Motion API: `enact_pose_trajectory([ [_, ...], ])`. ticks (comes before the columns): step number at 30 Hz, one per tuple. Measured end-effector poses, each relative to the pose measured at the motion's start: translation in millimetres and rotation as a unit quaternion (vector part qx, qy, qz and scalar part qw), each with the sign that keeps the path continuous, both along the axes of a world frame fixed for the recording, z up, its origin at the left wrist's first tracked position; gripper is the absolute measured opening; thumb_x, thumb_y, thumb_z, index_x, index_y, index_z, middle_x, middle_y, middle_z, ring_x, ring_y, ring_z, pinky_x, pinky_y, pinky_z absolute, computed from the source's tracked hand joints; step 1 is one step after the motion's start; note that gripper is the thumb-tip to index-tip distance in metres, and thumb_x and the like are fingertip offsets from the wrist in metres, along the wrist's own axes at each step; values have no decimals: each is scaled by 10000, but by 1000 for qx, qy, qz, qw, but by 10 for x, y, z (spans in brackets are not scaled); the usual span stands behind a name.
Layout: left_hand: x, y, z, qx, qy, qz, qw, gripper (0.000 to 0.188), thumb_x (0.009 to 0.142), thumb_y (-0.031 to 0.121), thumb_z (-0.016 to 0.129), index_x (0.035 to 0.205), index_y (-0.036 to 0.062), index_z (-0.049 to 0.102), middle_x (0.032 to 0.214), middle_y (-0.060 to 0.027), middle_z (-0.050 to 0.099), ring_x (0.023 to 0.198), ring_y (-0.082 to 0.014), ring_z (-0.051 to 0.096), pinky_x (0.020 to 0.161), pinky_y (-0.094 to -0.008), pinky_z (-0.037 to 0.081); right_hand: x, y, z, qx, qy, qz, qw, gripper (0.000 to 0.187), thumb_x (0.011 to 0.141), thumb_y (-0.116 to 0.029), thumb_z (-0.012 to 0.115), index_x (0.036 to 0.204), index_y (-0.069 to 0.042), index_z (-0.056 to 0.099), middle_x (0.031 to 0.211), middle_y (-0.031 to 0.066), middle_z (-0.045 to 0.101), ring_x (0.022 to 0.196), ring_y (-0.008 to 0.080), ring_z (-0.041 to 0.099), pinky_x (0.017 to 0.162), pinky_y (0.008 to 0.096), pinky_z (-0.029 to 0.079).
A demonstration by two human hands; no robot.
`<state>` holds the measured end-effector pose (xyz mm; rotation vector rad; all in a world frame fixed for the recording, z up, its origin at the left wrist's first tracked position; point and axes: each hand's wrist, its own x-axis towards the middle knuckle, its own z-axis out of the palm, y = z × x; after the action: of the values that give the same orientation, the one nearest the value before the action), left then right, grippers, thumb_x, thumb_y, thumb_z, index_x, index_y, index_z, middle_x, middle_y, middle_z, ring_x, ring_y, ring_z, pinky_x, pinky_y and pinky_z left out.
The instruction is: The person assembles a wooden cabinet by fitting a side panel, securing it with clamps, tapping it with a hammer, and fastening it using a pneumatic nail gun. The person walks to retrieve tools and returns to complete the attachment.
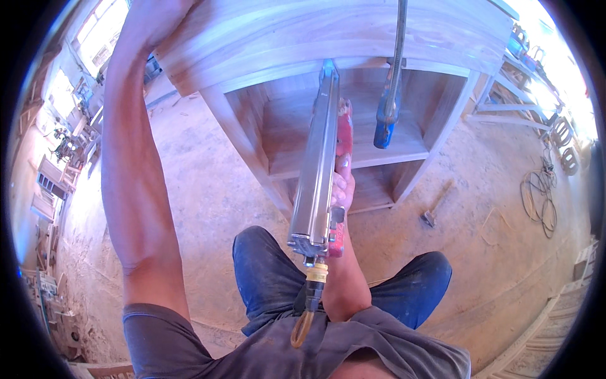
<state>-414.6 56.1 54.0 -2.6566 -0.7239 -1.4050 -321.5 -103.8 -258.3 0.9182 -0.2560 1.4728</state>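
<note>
My right hand [343, 186] is wrapped around a nail gun with a long silver magazine [314, 164] and red body parts. Its narrow end reaches up to the lower edge of the wooden top of a cabinet [353, 39]; whether it touches cannot be told. At its near end an air fitting joins a brownish hose [302, 330]. My left hand [161, 18] is at the cabinet top's left corner, its fingers cut off by the picture's edge. To the right of the gun, a bar clamp with a blue lower part [386, 120] hangs across the top's front edge.
The open cabinet has wooden shelves [353, 158]. A hammer-like tool [430, 216] lies on the dusty floor at right, and a coiled cable [540, 199] lies farther right. A wooden stand [511, 107] is behind it. Wood pieces and machinery line the left side.
</note>
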Motion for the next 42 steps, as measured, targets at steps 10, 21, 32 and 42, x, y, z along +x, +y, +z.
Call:
enact_pose_trajectory([
  [10, 19, -150, -13, 1, -7, 40, 999, 651, 857, 440, 761, 1345, 44, 588, 1252, -208, 662, 1188, -335, 615, 1029, -413, 462, 10, 20, -116, 34, -1, 3, 999, 390, 1020, -368, 584, 1216, -33, 548, 636, -66, 491, 517, 51, 502, 547, 246, 451],
  [21, -6, -101, -5, -26, -7, 28, 999, 541, 866, 381, 767, 1273, 53, 629, 1137, -172, 701, 1075, -284, 652, 958, -399, 495, -33, 73, -123, 59, 2, 12, 998, 403, 1014, -367, 594, 1215, -21, 551, 627, -67, 494, 521, 54, 507, 552, 252, 457],
  [32, 18, -118, 25, -33, -13, -27, 999, 393, 852, 263, 781, 1166, 42, 698, 1041, -135, 726, 984, -233, 675, 902, -369, 519, 51, 157, -115, 41, -24, 3, 999, 349, 996, -422, 603, 1016, -76, 569, 594, -83, 504, 490, 41, 491, 510, 231, 440],
  [42, 34, -127, 2, 5, -18, 25, 1000, 457, 839, 318, 782, 1193, 44, 692, 1104, -166, 721, 1035, -285, 678, 934, -387, 510, 67, 148, -145, 23, -49, -3, 999, 423, 992, -491, 582, 726, -162, 587, 560, -103, 513, 472, 29, 472, 456, 205, 406],
])
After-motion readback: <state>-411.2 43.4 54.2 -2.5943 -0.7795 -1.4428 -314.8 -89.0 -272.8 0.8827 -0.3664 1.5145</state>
